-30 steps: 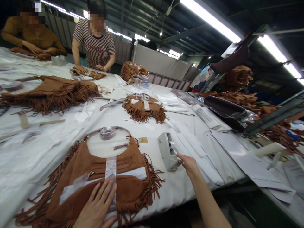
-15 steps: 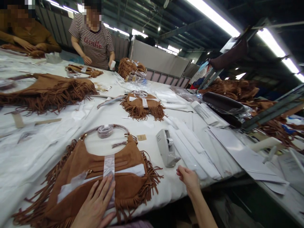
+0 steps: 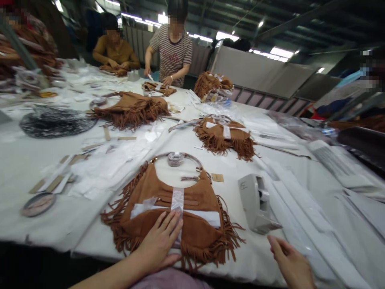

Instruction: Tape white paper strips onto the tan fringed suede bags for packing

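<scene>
Left hand (image 3: 162, 241) pressed palm-down near the front edge of the white-covered worktop (image 3: 84, 224), a person leans over a brown fringed bag (image 3: 144, 200) lying flat, its lower fringe close to that edge. Bare surface stretches from the bag's left side toward the front corner, and a narrower clear strip separates its right fringe from a grey tape dispenser (image 3: 251, 204). Beyond the dispenser, long folded white sheets (image 3: 303, 224) crowd the right side; past the handle, a gap runs back to a smaller fringed bag (image 3: 213, 134).

The left hand lies flat, fingers extended and slightly parted, fingertips on the lower part of a clear tape strip (image 3: 177, 196) down the bag's middle. The right hand (image 3: 290, 259), fingers curled inward, is just beside the dispenser's front end; whether it pinches anything cannot be told.

Soft, suede-like material forms the bag's crescent-topped body, with thin cut strands at its sides and base. A white paper band (image 3: 206, 218) crosses it beneath the tape. Inside the arched handle sits a wrapped coil (image 3: 176, 159), with a small tan tag (image 3: 217, 177) to its right. Across the worktop stands a person in a striped shirt (image 3: 176, 52).
</scene>
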The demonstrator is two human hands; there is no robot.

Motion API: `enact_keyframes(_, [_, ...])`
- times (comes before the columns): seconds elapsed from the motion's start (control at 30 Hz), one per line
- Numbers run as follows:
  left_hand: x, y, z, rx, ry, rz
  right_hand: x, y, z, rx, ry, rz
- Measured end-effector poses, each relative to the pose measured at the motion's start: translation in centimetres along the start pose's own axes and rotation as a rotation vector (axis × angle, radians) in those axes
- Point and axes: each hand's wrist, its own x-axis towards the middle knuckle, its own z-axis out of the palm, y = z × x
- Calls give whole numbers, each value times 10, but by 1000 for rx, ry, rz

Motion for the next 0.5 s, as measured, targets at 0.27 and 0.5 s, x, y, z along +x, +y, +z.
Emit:
enact_keyframes(0.27, [1,-4,0,-51,-17,7,-32,-201,14,-21,-827,-878])
enact_keyframes(0.5, [2,-9,16,-30,-4,29,-21,-278,79,-178,-1261,-1200])
